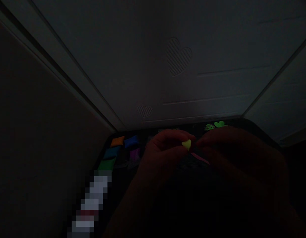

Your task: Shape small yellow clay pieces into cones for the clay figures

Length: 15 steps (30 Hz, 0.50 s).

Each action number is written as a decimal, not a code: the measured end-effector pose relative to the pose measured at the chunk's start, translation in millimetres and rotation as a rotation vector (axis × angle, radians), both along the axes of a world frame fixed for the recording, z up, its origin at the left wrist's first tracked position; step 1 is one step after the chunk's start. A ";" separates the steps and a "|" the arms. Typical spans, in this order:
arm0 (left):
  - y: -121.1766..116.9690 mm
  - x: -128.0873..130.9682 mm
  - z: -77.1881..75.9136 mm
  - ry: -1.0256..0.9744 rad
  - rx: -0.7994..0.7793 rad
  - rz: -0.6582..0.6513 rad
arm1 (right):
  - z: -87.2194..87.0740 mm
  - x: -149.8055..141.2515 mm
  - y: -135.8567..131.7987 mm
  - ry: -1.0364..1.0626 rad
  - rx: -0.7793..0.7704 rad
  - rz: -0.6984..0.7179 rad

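Note:
A small yellow lump of what looks like modelling clay [187,144], roughly triangular, sits between the thumb and fingers of my left hand [160,153], which is closed on it. Just right of the lump, my right hand [232,152] has its thumb and fingertips pinched together. Whatever they may hold is hidden in the dark. Below the fingertips shows a thin pink strip [200,158], partly covered by my right hand. Whether it lies on the dark table [187,185] or touches the hand, I cannot tell.
At the left lie soft packets: orange [117,141], blue [131,141], teal [111,152], green [107,164] and purple [135,154]. A blurred-out white item [90,201] runs along the left edge. Bright green shapes [219,124] lie behind my right hand. A pale panel [143,66] rises behind the table.

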<state>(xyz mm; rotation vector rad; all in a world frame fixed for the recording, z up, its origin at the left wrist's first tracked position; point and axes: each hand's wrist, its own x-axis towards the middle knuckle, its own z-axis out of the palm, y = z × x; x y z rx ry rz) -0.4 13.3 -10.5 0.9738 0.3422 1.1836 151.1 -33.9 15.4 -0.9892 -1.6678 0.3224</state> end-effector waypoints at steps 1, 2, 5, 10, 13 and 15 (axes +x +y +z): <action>-0.6 -1.0 0.4 0.009 0.020 0.019 | 0.3 0.1 -0.1 0.006 0.000 0.000; -1.2 -2.0 0.8 0.015 0.041 0.035 | 0.6 0.0 -0.3 0.006 -0.003 -0.005; -2.4 -4.3 2.0 0.020 0.100 0.056 | 0.6 -0.4 -1.2 -0.018 -0.026 -0.026; -2.5 -4.0 3.3 0.009 0.093 0.045 | 0.4 -0.5 -1.9 -0.013 0.005 -0.018; -2.5 -2.5 4.3 0.001 0.047 0.014 | 1.2 0.1 -2.8 -0.044 0.041 0.003; -3.3 -1.6 5.3 -0.012 0.022 -0.013 | 1.2 0.1 -4.0 -0.070 0.058 0.006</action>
